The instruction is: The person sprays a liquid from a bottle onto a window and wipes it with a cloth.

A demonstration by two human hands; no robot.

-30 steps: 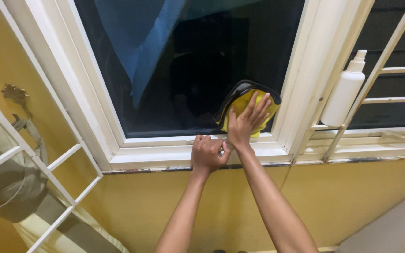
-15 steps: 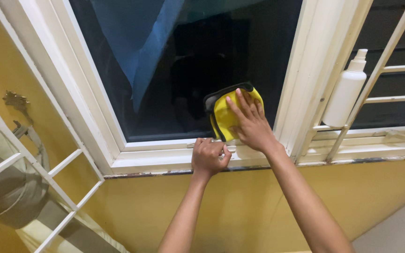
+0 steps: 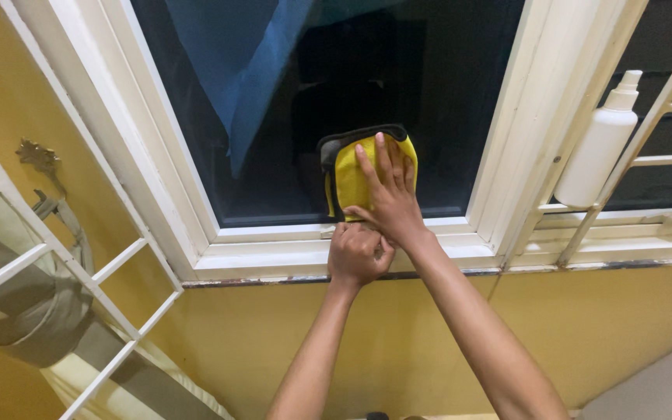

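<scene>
My right hand (image 3: 386,198) presses a yellow cloth with a black border (image 3: 345,179) flat against the dark window pane (image 3: 289,101), low in the pane and near its middle. Its fingers are spread over the cloth. My left hand (image 3: 358,254) is closed in a fist on the white lower window frame (image 3: 274,253), just below the cloth, gripping a small latch or handle that is mostly hidden under the fingers.
A white spray bottle (image 3: 602,144) stands on the white grille bars (image 3: 663,159) to the right of the window. Another white grille (image 3: 56,264) slants at the left, before a yellow wall with a metal hook (image 3: 36,155).
My right hand has slid the cloth leftward along the bottom of the pane, from near the right frame toward the middle. My left hand has stayed on the frame.
</scene>
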